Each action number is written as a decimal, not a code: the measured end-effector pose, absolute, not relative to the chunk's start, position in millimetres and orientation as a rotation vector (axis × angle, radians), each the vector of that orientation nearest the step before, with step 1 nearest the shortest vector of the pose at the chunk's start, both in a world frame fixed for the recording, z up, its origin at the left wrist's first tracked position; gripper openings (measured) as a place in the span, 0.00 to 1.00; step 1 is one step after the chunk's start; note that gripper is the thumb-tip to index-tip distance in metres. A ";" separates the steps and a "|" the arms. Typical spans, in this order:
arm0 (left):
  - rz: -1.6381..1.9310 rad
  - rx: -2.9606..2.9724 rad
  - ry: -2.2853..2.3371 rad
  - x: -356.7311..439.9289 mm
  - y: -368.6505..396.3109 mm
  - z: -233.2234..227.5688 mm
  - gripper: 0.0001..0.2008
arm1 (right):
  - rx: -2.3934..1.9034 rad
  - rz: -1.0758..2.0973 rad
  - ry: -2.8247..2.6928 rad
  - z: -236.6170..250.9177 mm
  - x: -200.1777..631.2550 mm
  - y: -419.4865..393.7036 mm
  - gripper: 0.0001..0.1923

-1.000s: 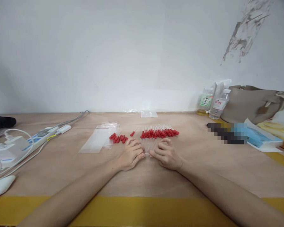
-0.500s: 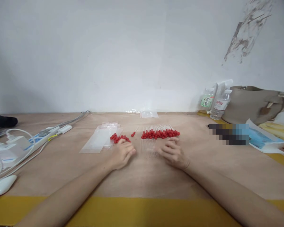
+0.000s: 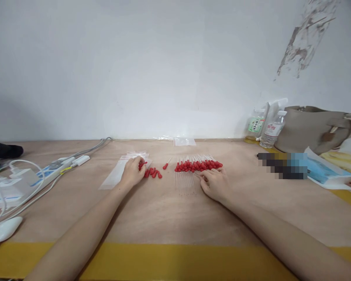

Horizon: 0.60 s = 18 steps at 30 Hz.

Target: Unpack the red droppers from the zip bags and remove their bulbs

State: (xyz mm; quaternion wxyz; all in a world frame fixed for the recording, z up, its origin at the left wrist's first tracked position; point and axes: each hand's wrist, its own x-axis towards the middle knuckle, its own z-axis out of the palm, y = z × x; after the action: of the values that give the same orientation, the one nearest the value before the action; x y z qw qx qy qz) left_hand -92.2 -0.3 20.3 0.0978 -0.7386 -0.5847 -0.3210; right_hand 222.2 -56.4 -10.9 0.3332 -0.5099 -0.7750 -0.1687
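Observation:
My left hand (image 3: 133, 171) is closed at the left end of a loose pile of red rubber dropper bulbs (image 3: 153, 172), its fingertips pinched on one red bulb (image 3: 143, 164). My right hand (image 3: 215, 183) pinches the end of a thin clear glass tube (image 3: 196, 175). Just left of it, several glass tubes (image 3: 185, 183) lie side by side on the table. Behind them stretches a row of glass droppers fitted with red bulbs (image 3: 197, 166), their pale stems pointing to the wall. A single dropper (image 3: 165, 166) lies apart, between the pile and the row.
Clear plastic zip bags (image 3: 113, 177) lie partly under my left hand, and another bag (image 3: 184, 142) is by the wall. A power strip (image 3: 46, 173) with cables occupies the left. Bottles (image 3: 271, 130), a grey bag (image 3: 305, 128) and a blue pack (image 3: 329, 171) stand on the right.
My left hand has moved left and away from me, from in front of the bulb pile to its left end. My right hand has shifted slightly right, and a tube now shows in its fingers.

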 end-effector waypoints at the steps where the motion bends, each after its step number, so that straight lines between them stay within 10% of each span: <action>1: -0.914 -2.180 -1.730 -92.2 1.3 19.5 0.04 | -1.334 -0.437 -2.034 -11.3 221.1 -56.8 0.09; 18: -0.723 -2.228 -1.504 -47.3 2.0 23.3 0.12 | -1.270 -0.378 -2.131 -8.8 207.0 -68.9 0.15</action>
State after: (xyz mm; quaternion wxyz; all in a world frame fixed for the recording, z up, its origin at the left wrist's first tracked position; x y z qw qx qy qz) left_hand -47.3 2.0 23.3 0.1780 -0.7876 -0.5318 -0.2555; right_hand 207.0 -68.9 -8.8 0.3108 -0.4809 -0.8072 -0.1433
